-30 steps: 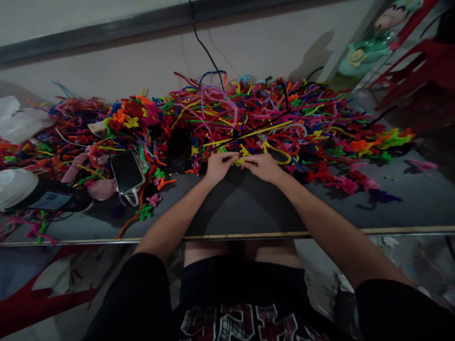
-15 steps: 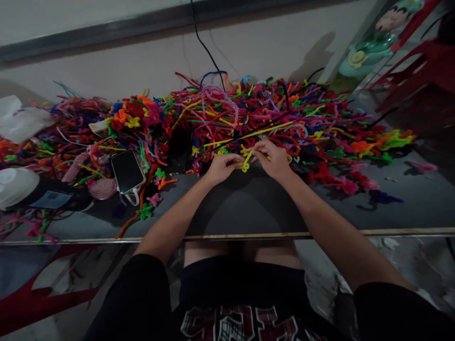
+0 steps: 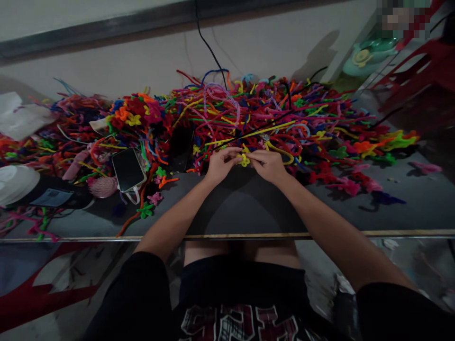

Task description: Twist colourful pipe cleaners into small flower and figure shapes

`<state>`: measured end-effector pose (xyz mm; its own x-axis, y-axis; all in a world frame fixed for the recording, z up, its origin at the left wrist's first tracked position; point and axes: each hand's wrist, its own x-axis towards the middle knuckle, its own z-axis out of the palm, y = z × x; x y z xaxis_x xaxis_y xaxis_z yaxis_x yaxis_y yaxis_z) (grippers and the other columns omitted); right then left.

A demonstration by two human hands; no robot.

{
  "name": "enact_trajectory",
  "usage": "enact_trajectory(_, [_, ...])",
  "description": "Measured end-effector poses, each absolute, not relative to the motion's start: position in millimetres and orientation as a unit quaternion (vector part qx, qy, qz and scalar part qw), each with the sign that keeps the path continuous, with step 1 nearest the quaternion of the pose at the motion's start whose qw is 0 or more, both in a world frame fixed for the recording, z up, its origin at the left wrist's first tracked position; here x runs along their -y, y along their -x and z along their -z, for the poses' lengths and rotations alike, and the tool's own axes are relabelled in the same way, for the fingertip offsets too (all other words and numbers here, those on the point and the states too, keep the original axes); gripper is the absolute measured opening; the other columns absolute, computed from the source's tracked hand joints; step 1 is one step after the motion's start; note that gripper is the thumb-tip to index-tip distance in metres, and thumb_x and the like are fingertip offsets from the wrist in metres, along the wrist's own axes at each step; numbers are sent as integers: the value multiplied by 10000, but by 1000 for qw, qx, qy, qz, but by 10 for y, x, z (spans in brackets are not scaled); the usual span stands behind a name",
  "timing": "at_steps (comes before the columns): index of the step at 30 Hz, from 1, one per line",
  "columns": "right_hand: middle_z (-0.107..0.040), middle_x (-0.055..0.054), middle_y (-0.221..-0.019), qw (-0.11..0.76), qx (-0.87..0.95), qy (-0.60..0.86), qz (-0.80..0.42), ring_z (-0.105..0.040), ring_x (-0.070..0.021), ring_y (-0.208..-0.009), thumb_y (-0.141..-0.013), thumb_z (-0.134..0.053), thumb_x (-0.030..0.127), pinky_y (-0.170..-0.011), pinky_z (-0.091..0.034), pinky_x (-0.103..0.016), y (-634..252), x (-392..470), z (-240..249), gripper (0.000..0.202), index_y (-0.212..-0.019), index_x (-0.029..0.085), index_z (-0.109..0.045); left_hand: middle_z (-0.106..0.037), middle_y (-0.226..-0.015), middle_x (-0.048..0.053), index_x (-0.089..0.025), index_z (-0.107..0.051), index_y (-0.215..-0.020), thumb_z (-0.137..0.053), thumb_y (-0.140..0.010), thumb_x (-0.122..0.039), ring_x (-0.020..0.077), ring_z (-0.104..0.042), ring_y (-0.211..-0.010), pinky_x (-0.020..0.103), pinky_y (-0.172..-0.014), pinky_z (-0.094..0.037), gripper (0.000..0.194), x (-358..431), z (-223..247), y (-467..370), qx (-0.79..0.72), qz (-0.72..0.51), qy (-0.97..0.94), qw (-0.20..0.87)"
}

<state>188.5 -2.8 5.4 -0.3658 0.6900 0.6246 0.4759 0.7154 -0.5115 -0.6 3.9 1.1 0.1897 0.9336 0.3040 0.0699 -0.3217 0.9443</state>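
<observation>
Between my two hands is a small yellow pipe-cleaner piece (image 3: 245,160) bent into loops. My left hand (image 3: 222,165) pinches its left side with thumb and fingertips. On the other side, my right hand (image 3: 267,164) grips it, fingertips close to those of my left. Just behind the hands spreads a large pile of coloured pipe cleaners (image 3: 256,111), with a long straight yellow pipe cleaner (image 3: 272,128) lying across it. A yellow loop (image 3: 286,154) rests beside my right hand.
On the left are a phone (image 3: 128,170) with a white cable, a pink bristled brush (image 3: 102,187) and a dark container with a white lid (image 3: 17,184). Finished-looking flowers (image 3: 348,185) lie at the right. The wooden table edge (image 3: 249,236) runs nearest my body.
My right hand has turned and moved slightly down, closer to my left. The yellow strand that stuck up between them is now folded in among the loops.
</observation>
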Motion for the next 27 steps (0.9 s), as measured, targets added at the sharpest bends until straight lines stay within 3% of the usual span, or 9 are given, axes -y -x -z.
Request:
enact_trajectory(4, [-724, -59, -940, 407, 835, 361, -82, -674, -186, -833, -870, -492, 211, -744, -526, -314, -1877, 50, -24, 260, -1001, 226, -717, -688, -751, 20, -168, -718, -897, -711, -731, -286, 93, -593, -583, 238, -556, -513, 204, -44, 18, 5, -394, -515, -623, 437])
enact_trajectory(12, [-685, -41, -755, 372, 841, 392, -23, -613, -143, -688, -892, -454, 228, -622, -428, -256, -1822, 115, -79, 265, -806, 209, -704, -696, -744, 5, -179, -728, -947, -722, -713, -286, 81, -574, -591, 245, -617, -517, 258, 60, 51, -135, -428, -577, -535, 445])
enact_trajectory(18, [-680, -33, -755, 360, 844, 397, -15, -607, -131, -682, -888, -452, 223, -598, -416, -245, -1820, 112, -83, 264, -817, 198, -706, -692, -774, 15, -168, -716, -867, -706, -723, -258, 89, -581, -615, 248, -629, -509, 170, 63, 16, -136, -418, -560, -539, 470])
enact_trajectory(23, [-707, -50, -917, 390, 816, 426, -27, -651, -177, -807, -873, -483, 254, -699, -503, -297, -1792, 146, -169, 279, -1052, 213, -693, -635, -686, -4, -153, -677, -785, -684, -738, -210, 85, -550, -598, 221, -596, -463, 74, 6, 11, -84, -433, -541, -554, 462])
enact_trajectory(25, [-663, -91, -1126, 435, 793, 426, -16, -623, -229, -998, -858, -509, 285, -825, -515, -367, -1760, 286, -397, 406, -1245, 197, -594, -622, -680, -10, -152, -664, -785, -681, -749, -220, 79, -538, -596, 215, -597, -446, 79, -15, 14, -64, -442, -551, -548, 448])
enact_trajectory(27, [-625, -95, -1208, 485, 778, 398, -38, -605, -238, -1038, -855, -516, 293, -868, -515, -407, -1723, 535, -730, 522, -1369, 212, -473, -616, -684, -12, -153, -654, -789, -688, -756, -242, 78, -533, -610, 216, -612, -439, 101, -35, 22, -48, -450, -562, -542, 434])
